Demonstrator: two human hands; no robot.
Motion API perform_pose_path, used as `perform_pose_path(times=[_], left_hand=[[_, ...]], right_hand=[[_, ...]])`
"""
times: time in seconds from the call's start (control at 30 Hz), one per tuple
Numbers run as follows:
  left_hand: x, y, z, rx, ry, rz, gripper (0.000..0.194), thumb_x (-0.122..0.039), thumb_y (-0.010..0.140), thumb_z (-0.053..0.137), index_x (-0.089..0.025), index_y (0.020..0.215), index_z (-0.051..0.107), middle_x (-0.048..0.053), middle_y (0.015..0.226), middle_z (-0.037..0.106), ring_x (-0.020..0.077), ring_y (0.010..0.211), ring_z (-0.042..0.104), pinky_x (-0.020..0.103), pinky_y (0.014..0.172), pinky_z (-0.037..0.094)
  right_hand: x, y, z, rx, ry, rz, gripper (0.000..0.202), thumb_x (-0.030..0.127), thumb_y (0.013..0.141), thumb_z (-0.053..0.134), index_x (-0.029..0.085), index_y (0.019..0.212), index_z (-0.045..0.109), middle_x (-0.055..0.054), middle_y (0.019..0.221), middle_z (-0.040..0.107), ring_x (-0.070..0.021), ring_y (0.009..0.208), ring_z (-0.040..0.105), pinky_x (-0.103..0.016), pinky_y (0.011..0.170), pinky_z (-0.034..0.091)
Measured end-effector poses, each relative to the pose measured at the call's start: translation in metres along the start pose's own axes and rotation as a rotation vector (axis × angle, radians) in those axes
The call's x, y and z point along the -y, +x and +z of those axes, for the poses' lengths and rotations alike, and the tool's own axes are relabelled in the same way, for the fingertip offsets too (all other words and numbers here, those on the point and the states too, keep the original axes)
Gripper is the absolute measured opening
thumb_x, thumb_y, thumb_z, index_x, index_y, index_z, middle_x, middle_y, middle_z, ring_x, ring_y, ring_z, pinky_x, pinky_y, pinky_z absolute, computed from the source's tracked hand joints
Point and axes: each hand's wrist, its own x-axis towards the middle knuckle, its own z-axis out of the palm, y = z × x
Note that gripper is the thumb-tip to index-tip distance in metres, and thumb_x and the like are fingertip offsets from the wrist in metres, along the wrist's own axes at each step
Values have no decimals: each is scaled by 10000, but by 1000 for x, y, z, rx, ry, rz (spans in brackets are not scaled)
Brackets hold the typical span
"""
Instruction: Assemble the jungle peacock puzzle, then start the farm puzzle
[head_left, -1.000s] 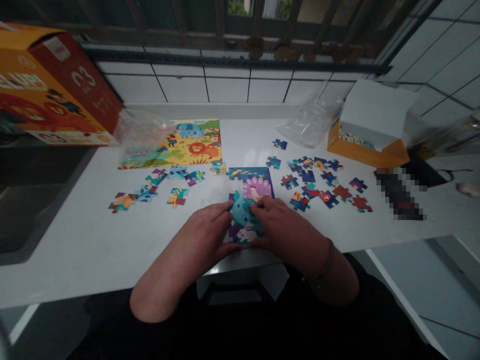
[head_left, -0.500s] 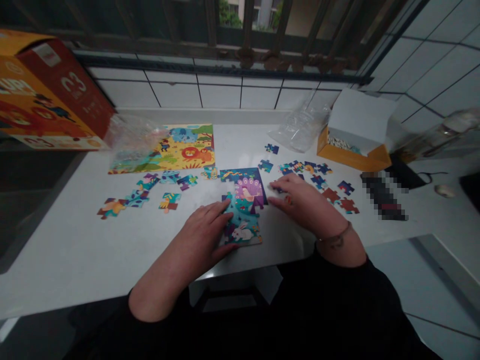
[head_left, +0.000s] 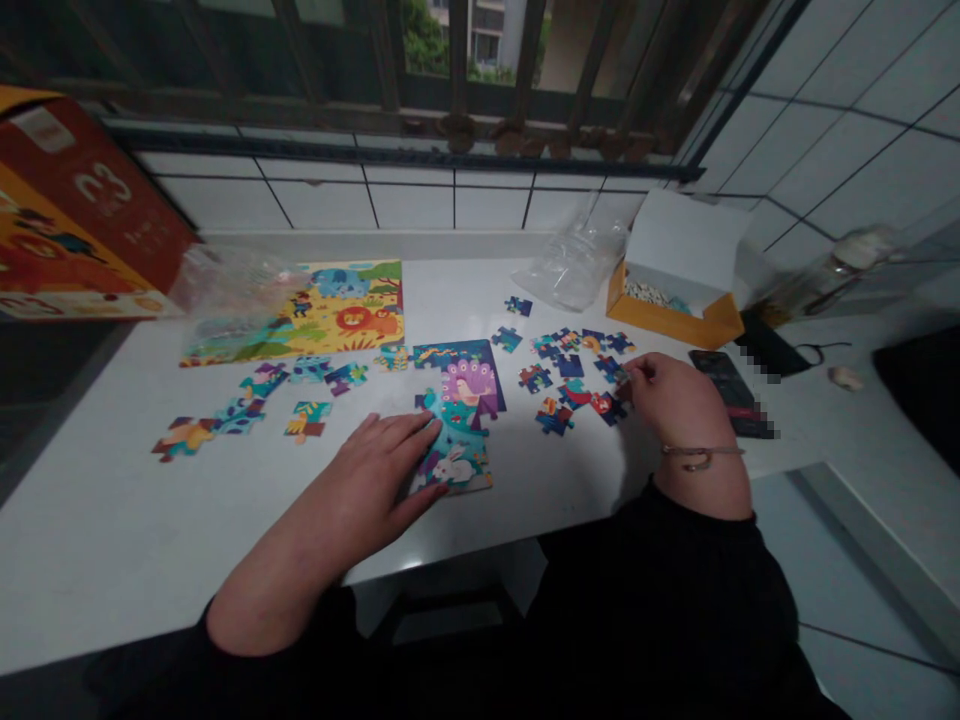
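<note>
1. At the left edge of the frame stands a red-and-orange carton (head_left: 112,220), its printed faces flat and matte.
2. Beside it, a crumpled clear bag (head_left: 225,280) partly covers a flat, rectangular picture sheet (head_left: 352,300) in yellow and green.
3. Below the sheet, a left group of pieces (head_left: 247,410) trails over the smooth, pale worktop (head_left: 225,540), all knobs and notches.
4. The left hand (head_left: 375,480) lies palm down with loosely bent fingers, clasping nothing; its fingertips touch the left side of the joined puzzle section (head_left: 471,388).
5. That section sits near the middle of the frame, between the two hands and much nearer the left. Its long axis runs from the front of the worktop towards the tiled wall, wider at the far end; its right side is jagged.
6. Right of it, well apart from the left hand, lies the right group of pieces (head_left: 570,366), mostly dark blue, with some red.
7. The right hand (head_left: 671,395) is at that group's right end, thumb and finger brought together; I cannot tell whether a piece is between them.
8. Behind, a filmy clear bag (head_left: 574,265) adjoins an open orange-and-white cardboard box (head_left: 675,318).
</note>
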Motion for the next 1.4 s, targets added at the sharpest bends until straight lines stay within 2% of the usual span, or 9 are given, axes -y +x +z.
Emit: perform_pose_path(times=[0.17,0.33,0.43,0.57,0.8,1.0,1.2,1.3,1.4], left_hand=[[-5,33,-10,35,61,27,373,-500,1072,650,-192,1171,836,201,1334,791,398,1232,746,603,1097,612],[-2,54,-5,44,11,1,341,-471,1078,613,-237,935,816,121,1056,808,305,974,769,500,959,655],[5,51,-1,26,-7,-8,365,-474,1105,563,-229,1021,820,123,1085,823,305,1001,775,516,979,657],[14,39,6,-28,-52,-2,392,-482,1121,545,-225,1216,826,149,1286,839,350,1216,778,591,1111,626],[19,35,11,-44,-53,15,385,-467,1105,574,-227,1264,831,153,1370,830,370,1296,772,608,1163,613],[8,33,5,-66,-41,35,320,-377,1119,567,-205,1210,821,168,1340,825,355,1234,786,594,1100,642],[-4,29,-4,-30,-21,13,234,-285,1101,602,-209,1203,797,157,1367,807,325,1266,768,558,1114,634],[7,24,-9,-76,31,-46,263,-286,1104,583,-202,1251,785,170,1377,792,334,1278,755,570,1119,626],[30,19,-10,-201,147,-212,336,-270,1108,544,-154,1354,742,213,1463,742,362,1371,698,611,1196,564]], right_hand=[[-16,1,-10,-50,38,138,273,220,1048,572,199,1123,834,-130,1040,842,-299,947,738,-373,759,430],[-28,1,-12,-103,49,195,304,205,1034,558,198,1126,847,-140,1070,852,-302,971,749,-376,806,475],[-32,2,-7,-76,33,206,328,211,1025,543,203,1127,855,-141,1057,851,-303,951,749,-382,806,489],[-45,6,1,-77,21,219,365,189,994,540,193,1175,857,-162,1079,846,-307,959,758,-386,802,500],[-66,14,13,-142,6,286,504,86,923,546,133,1344,819,-191,1262,834,-323,1127,771,-395,913,539],[-57,19,20,-14,-18,274,400,314,992,722,127,1325,842,-232,1246,828,-335,1067,763,-407,858,517],[-60,23,24,2,-17,271,400,290,951,796,139,1318,851,-267,1238,820,-352,1044,752,-443,822,453],[-60,24,26,-5,-21,281,425,293,946,811,133,1339,841,-266,1258,820,-358,1054,748,-446,822,446],[-60,24,27,11,-22,286,457,315,949,817,112,1357,832,-284,1260,817,-373,1060,744,-456,819,445]])
